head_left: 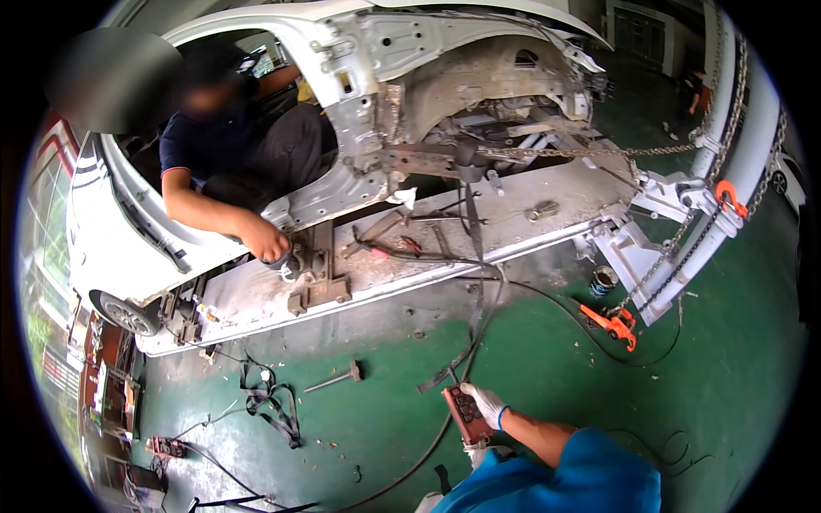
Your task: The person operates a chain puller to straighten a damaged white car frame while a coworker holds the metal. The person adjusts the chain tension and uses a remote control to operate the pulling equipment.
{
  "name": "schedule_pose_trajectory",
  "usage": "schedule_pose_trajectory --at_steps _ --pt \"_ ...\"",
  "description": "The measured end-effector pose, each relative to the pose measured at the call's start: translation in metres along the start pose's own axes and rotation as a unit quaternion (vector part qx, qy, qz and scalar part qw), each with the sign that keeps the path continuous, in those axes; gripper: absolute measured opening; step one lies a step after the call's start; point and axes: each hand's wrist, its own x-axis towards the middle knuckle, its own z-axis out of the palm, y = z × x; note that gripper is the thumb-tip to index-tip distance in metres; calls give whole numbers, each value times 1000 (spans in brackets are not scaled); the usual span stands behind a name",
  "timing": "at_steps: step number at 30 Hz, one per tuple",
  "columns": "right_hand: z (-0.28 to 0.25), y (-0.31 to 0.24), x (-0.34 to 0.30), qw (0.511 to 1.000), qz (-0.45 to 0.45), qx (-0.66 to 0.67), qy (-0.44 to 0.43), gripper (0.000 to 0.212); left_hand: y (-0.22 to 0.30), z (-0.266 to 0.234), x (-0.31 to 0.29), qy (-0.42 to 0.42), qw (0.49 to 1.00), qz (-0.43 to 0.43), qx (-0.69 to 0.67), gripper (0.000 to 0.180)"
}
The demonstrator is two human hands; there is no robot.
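A reddish-brown handheld control box [464, 416] with dark buttons is tilted in front of me at the lower middle. My right hand [484, 405], in a white glove, grips its right side with the thumb near the buttons. At the box's lower end another white glove shows, my left hand [477, 451], closed around it and mostly hidden by the box and my blue sleeve. From the box's top end a black cable [475, 342] runs up toward the white platform [530, 224].
A stripped white car body [376, 51] sits on the platform; a person [231, 145] crouches in its door opening. Tools [410, 248] lie there. On the green floor are a hammer [355, 372], black straps [272, 402], an orange chain hoist [611, 323] and a can [604, 280]. Chains [599, 152] stretch right.
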Motion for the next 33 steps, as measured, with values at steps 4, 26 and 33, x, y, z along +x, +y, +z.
schedule_pose_trajectory --at_steps 4,26,33 --pt "39 2 12 999 -44 4 -18 30 -14 -6 23 -5 994 104 -32 13" --pt "98 317 -174 936 -180 198 227 33 -218 -168 337 -279 908 -247 -194 28" --pt "76 331 -222 916 -220 268 203 37 -189 -73 298 -431 846 -228 -215 35"
